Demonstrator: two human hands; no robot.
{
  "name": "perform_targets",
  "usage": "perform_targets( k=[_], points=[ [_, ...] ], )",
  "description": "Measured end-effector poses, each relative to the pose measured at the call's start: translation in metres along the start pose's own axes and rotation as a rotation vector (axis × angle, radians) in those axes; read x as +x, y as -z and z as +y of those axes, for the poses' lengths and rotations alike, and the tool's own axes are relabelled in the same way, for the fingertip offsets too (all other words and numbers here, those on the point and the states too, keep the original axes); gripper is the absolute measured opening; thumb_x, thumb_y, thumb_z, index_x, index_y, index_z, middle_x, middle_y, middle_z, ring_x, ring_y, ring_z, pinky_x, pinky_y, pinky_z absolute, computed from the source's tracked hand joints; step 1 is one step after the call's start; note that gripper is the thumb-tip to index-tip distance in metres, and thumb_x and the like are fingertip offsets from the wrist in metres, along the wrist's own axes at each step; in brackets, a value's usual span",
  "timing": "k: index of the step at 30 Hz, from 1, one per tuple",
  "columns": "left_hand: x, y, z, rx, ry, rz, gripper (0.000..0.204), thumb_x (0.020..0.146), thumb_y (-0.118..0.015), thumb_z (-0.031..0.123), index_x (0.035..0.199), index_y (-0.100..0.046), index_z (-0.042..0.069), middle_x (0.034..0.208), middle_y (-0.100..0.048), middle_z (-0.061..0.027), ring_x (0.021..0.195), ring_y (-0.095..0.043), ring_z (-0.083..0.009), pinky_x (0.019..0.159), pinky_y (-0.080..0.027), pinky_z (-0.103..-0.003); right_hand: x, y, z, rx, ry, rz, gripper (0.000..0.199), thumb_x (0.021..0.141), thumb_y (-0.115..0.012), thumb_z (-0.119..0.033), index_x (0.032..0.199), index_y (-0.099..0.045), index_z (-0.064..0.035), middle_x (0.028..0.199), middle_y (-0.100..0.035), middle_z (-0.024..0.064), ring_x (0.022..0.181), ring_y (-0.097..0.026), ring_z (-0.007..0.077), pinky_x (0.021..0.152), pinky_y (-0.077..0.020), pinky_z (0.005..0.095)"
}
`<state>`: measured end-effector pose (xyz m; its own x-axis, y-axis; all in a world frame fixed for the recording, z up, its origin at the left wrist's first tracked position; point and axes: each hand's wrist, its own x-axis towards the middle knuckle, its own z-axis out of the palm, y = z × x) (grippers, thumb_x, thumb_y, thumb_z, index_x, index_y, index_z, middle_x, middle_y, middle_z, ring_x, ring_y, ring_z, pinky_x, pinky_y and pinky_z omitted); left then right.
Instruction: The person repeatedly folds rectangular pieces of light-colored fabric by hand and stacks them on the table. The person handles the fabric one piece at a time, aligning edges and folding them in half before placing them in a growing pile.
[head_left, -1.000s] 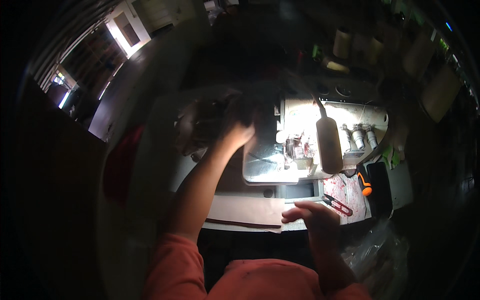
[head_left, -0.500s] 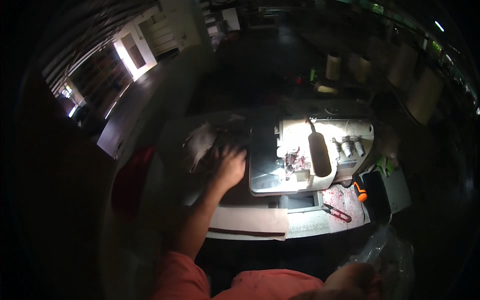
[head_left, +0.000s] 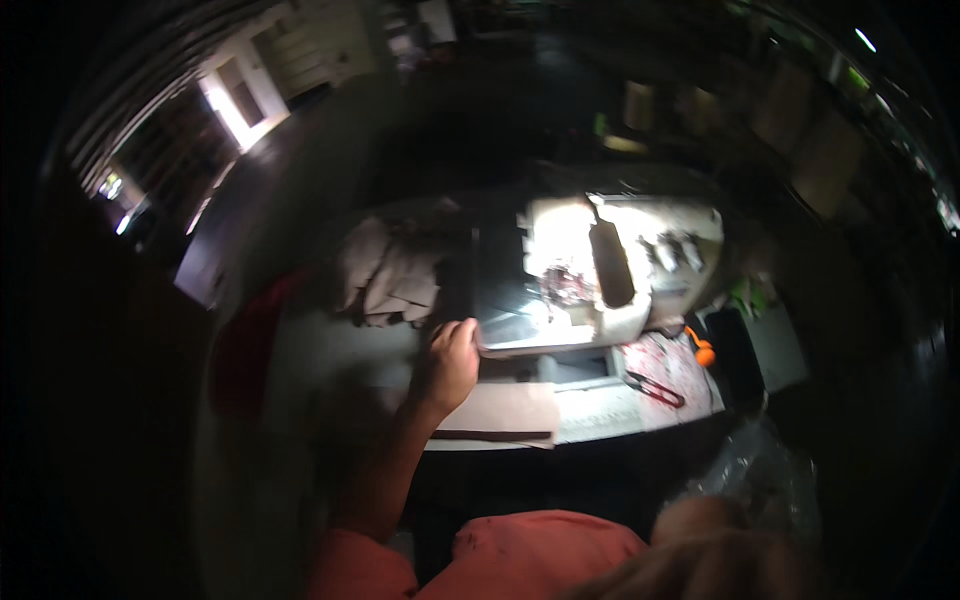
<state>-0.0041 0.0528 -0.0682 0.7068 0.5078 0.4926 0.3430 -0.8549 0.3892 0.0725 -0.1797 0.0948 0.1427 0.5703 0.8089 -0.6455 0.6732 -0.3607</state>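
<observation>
Head view, left hand: the left hand (head_left: 455,362) is hovering or resting at the near-left corner of the glossy flat plate (head_left: 500,305), its fingers curling narrow; whether they are gripping anything, I cannot tell.
Head view, right hand: the right hand (head_left: 715,570) is blurring at the lower edge, near the plastic bag (head_left: 755,470); its spread and hold I cannot tell.
Sheet: a smooth, pale, straight-edged sheet (head_left: 500,403) is lying just beside the left hand, a thin dark strip (head_left: 490,435) running along its near side.
Cloth: crumpled, folded greyish pieces (head_left: 395,280) are heaping softly beyond the left hand.
Machine: a hard, pale sewing machine (head_left: 685,215) is gleaming under strong light, an oblong dark piece (head_left: 612,265) standing before it.
Snips: slim red-handled snips (head_left: 655,390) are lying on a red-speckled covering (head_left: 680,358).
Bag: clear, wrinkling film is catching glints.
</observation>
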Motion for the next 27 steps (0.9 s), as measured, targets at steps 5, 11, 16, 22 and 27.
perform_targets(
  k=[5, 11, 16, 22, 27],
  points=[
    [-0.03, 0.013, 0.043, -0.125, 0.058, -0.125, 0.027, 0.068, -0.056, 0.002, 0.094, -0.051, 0.002, 0.081, -0.054, -0.0113, 0.077, -0.051, -0.0274, 0.07, -0.042, -0.035, 0.005, -0.009, -0.008, -0.046, 0.06, -0.138, 0.026, 0.085, -0.039, -0.025, 0.106, -0.045, -0.0102, 0.086, -0.06, 0.0086, 0.08, -0.055, 0.0257, 0.075, -0.0384, 0.0436],
    [-0.046, -0.003, 0.063, -0.213, -0.086, -0.208, 0.022, 0.069, -0.056, 0.006, 0.091, -0.053, 0.003, 0.084, -0.054, -0.0111, 0.08, -0.05, -0.0266, 0.073, -0.042, -0.033, 0.011, -0.009, -0.007, -0.057, 0.069, -0.209, 0.031, 0.086, -0.037, -0.03, 0.114, -0.038, -0.017, 0.089, -0.06, 0.0049, 0.088, -0.053, 0.0271, 0.079, -0.0331, 0.0512],
    [-0.049, -0.027, 0.078, -0.204, -0.14, -0.232, 0.018, 0.07, -0.057, 0.009, 0.087, -0.052, 0.004, 0.083, -0.053, -0.011, 0.079, -0.049, -0.0268, 0.072, -0.04, -0.034, 0.016, -0.014, -0.03, -0.159, 0.065, -0.269, 0.037, 0.086, -0.036, -0.033, 0.121, -0.033, -0.0228, 0.091, -0.061, 0.0019, 0.094, -0.051, 0.0283, 0.083, -0.0288, 0.0575],
    [-0.055, -0.035, 0.079, -0.167, -0.058, -0.153, 0.015, 0.069, -0.059, 0.011, 0.079, -0.05, 0.004, 0.075, -0.049, -0.0099, 0.074, -0.047, -0.0266, 0.067, -0.039, -0.035, 0.011, -0.018, -0.014, -0.412, 0.261, -0.205, 0.042, 0.087, -0.033, -0.033, 0.127, -0.026, -0.0243, 0.092, -0.061, 0.0024, 0.103, -0.048, 0.0283, 0.087, -0.024, 0.0618],
    [-0.053, -0.035, 0.073, -0.196, -0.019, -0.121, 0.012, 0.068, -0.057, 0.007, 0.077, -0.05, 0.004, 0.075, -0.049, -0.01, 0.073, -0.047, -0.0272, 0.066, -0.039, -0.035, -0.006, 0.008, -0.02, -0.553, 0.233, 0.031, 0.041, 0.083, -0.041, -0.03, 0.12, -0.032, -0.0135, 0.091, -0.058, 0.0085, 0.091, -0.05, 0.0265, 0.077, -0.0339, 0.0487]
  ],
)
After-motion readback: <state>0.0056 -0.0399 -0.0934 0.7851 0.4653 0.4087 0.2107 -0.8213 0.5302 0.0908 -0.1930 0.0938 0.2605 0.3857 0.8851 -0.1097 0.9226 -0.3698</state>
